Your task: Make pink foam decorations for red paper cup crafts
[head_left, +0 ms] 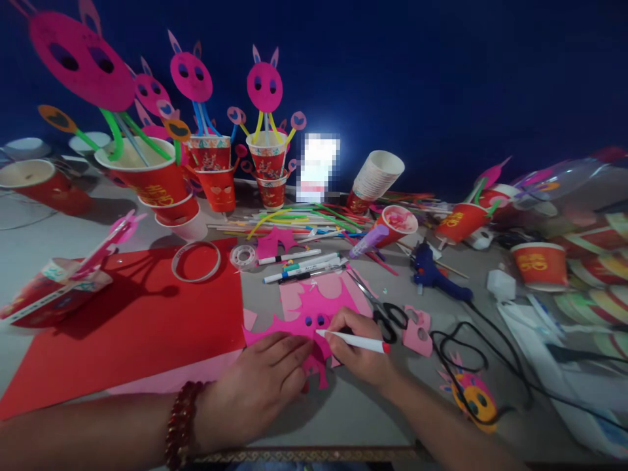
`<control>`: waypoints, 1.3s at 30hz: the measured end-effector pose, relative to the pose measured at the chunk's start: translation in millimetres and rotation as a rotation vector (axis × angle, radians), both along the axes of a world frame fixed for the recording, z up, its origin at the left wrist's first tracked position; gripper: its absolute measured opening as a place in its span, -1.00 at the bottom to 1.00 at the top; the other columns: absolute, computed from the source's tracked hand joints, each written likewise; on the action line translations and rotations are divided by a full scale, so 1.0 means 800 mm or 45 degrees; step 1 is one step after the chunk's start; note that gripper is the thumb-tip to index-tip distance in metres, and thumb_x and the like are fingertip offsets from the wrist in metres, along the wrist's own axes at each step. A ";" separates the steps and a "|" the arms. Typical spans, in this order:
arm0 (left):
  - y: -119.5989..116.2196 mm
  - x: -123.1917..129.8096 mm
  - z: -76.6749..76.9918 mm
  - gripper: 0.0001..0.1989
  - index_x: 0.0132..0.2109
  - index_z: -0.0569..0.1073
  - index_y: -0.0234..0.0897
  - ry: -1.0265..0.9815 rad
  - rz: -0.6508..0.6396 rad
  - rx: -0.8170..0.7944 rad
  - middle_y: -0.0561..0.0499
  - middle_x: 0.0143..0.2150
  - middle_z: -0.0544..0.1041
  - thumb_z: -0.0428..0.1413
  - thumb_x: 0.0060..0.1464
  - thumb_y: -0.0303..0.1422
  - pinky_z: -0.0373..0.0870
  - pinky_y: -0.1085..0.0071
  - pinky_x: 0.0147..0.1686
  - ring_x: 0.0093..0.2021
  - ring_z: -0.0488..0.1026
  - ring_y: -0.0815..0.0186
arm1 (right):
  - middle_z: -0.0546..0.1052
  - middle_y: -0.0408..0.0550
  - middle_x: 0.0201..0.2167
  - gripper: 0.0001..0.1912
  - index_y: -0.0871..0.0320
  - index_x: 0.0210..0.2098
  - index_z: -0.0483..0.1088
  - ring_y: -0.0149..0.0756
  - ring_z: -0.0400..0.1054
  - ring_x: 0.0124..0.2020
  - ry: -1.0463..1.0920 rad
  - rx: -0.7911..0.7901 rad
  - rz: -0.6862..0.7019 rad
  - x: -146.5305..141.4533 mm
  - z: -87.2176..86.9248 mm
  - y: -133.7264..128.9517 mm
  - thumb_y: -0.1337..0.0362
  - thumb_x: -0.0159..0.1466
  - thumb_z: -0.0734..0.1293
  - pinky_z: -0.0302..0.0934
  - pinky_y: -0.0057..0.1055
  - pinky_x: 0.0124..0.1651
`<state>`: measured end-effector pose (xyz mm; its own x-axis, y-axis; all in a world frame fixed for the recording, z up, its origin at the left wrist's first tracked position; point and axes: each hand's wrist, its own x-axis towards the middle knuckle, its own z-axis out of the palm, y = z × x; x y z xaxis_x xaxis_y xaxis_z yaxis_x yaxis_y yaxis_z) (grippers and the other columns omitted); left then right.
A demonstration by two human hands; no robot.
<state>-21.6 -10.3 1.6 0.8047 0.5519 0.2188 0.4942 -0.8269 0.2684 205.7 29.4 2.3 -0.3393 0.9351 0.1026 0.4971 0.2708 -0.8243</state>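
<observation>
Dark blue backdrop point(441, 65) stands behind our grey counter point(338, 418), where the pink cutout point(297, 322) lies at 1 o'clock from our left hand point(258, 389), flattened over it, grasping nothing, and 10 o'clock from our right hand point(370, 371). That right hand, nearer the 2 eyes point(320, 320), pinches a white marker point(360, 341), long axis roughly 9 to 3 o'clock. Gold characters on a red cup point(552, 265) toward 2 o'clock look too blurred to read.

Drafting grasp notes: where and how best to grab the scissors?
Take the scissors by the black handle loops, probably from above and the right. They lie flat, blades pointing away and left, loops toward the near right. The right hand, holding the white marker, sits close on the left; mind the pink scrap on the right.
</observation>
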 end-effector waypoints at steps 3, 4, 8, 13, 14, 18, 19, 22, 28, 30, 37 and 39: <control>0.000 0.000 0.001 -0.69 0.02 0.45 -0.37 -0.002 0.005 0.006 -0.14 0.21 0.44 -0.16 0.38 -0.40 0.25 0.14 0.21 0.21 0.32 0.10 | 0.36 -0.22 -0.62 -0.81 0.09 -0.51 0.26 -0.38 0.24 -0.57 -0.010 -0.003 0.010 -0.001 0.002 0.000 0.26 0.24 0.25 0.12 -0.46 -0.47; 0.000 0.000 0.001 -0.68 0.02 0.45 -0.37 -0.004 0.007 0.006 -0.13 0.20 0.45 -0.17 0.38 -0.40 0.25 0.15 0.21 0.21 0.32 0.11 | 0.35 -0.22 -0.62 -0.81 0.09 -0.51 0.26 -0.38 0.24 -0.57 -0.006 -0.003 0.011 -0.001 0.002 0.000 0.26 0.24 0.25 0.11 -0.46 -0.47; 0.000 0.000 0.000 -0.70 0.03 0.44 -0.38 -0.009 0.006 0.013 -0.14 0.21 0.44 -0.15 0.37 -0.40 0.25 0.15 0.21 0.22 0.32 0.11 | 0.34 -0.22 -0.62 -0.81 0.09 -0.51 0.25 -0.38 0.23 -0.57 -0.006 -0.019 0.009 -0.001 0.001 0.000 0.26 0.23 0.25 0.10 -0.46 -0.46; 0.000 0.000 0.001 -0.71 0.03 0.44 -0.38 -0.011 -0.004 -0.013 -0.16 0.20 0.45 -0.12 0.37 -0.40 0.28 0.13 0.19 0.22 0.32 0.11 | 0.34 -0.23 -0.62 -0.82 0.09 -0.52 0.26 -0.38 0.23 -0.58 -0.013 -0.013 0.008 0.001 -0.001 -0.001 0.26 0.22 0.25 0.09 -0.45 -0.47; 0.000 0.001 0.001 -0.71 0.03 0.44 -0.38 -0.010 -0.003 -0.011 -0.16 0.20 0.45 -0.13 0.37 -0.40 0.28 0.13 0.19 0.22 0.32 0.10 | 0.34 -0.22 -0.62 -0.82 0.09 -0.52 0.26 -0.38 0.23 -0.58 -0.016 -0.013 0.009 0.001 -0.002 -0.001 0.27 0.22 0.25 0.09 -0.45 -0.47; 0.000 0.001 -0.001 -0.72 0.04 0.43 -0.39 -0.010 -0.003 -0.005 -0.17 0.21 0.44 -0.10 0.35 -0.40 0.27 0.12 0.20 0.23 0.31 0.08 | 0.35 -0.21 -0.62 -0.84 0.09 -0.52 0.26 -0.37 0.24 -0.57 -0.012 0.008 0.003 0.001 -0.004 -0.001 0.31 0.20 0.24 0.10 -0.44 -0.45; 0.000 0.000 -0.001 -0.73 0.05 0.42 -0.39 -0.015 -0.006 -0.007 -0.17 0.21 0.43 -0.09 0.35 -0.40 0.27 0.12 0.20 0.24 0.30 0.08 | 0.35 -0.21 -0.62 -0.84 0.09 -0.52 0.26 -0.38 0.23 -0.57 -0.005 0.012 0.003 0.001 -0.004 -0.001 0.31 0.20 0.24 0.10 -0.44 -0.45; 0.000 -0.001 -0.001 -0.73 0.07 0.41 -0.39 -0.019 -0.010 -0.009 -0.17 0.21 0.43 -0.06 0.34 -0.40 0.26 0.13 0.21 0.24 0.29 0.10 | 0.34 -0.22 -0.62 -0.84 0.09 -0.52 0.25 -0.38 0.22 -0.58 0.020 0.022 -0.001 0.001 -0.005 -0.001 0.32 0.19 0.24 0.09 -0.45 -0.46; -0.002 -0.002 -0.001 -0.73 0.07 0.41 -0.37 0.030 -0.011 -0.001 -0.13 0.24 0.41 -0.09 0.36 -0.39 0.24 0.14 0.22 0.25 0.29 0.10 | 0.31 -0.24 -0.63 -0.84 0.09 -0.52 0.24 -0.39 0.19 -0.60 0.043 0.013 -0.026 0.001 -0.004 -0.001 0.33 0.19 0.22 0.07 -0.46 -0.48; -0.002 -0.001 -0.002 -0.73 0.06 0.41 -0.38 0.029 -0.006 -0.001 -0.13 0.24 0.41 -0.09 0.36 -0.39 0.24 0.14 0.22 0.24 0.30 0.10 | 0.30 -0.24 -0.64 -0.84 0.09 -0.52 0.24 -0.39 0.19 -0.60 0.050 0.009 -0.026 0.001 -0.004 -0.001 0.33 0.20 0.23 0.06 -0.46 -0.49; -0.003 -0.001 -0.005 -0.73 0.07 0.41 -0.38 0.016 -0.003 -0.003 -0.14 0.23 0.41 -0.06 0.34 -0.40 0.25 0.13 0.23 0.25 0.28 0.11 | 0.30 -0.26 -0.64 -0.86 0.09 -0.51 0.24 -0.40 0.19 -0.60 0.060 0.003 -0.042 0.000 -0.004 0.000 0.35 0.18 0.23 0.06 -0.46 -0.48; -0.003 -0.001 -0.005 -0.73 0.09 0.41 -0.38 0.020 -0.004 -0.002 -0.14 0.24 0.41 -0.05 0.34 -0.40 0.25 0.13 0.23 0.26 0.28 0.11 | 0.30 -0.25 -0.64 -0.85 0.09 -0.52 0.24 -0.40 0.19 -0.60 0.066 0.005 -0.034 0.000 -0.003 0.000 0.36 0.18 0.23 0.06 -0.46 -0.49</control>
<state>-22.5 -12.7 -2.7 0.8099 0.5496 0.2050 0.4957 -0.8281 0.2618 205.7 29.1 0.1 -0.3087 0.9432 0.1231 0.4605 0.2614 -0.8483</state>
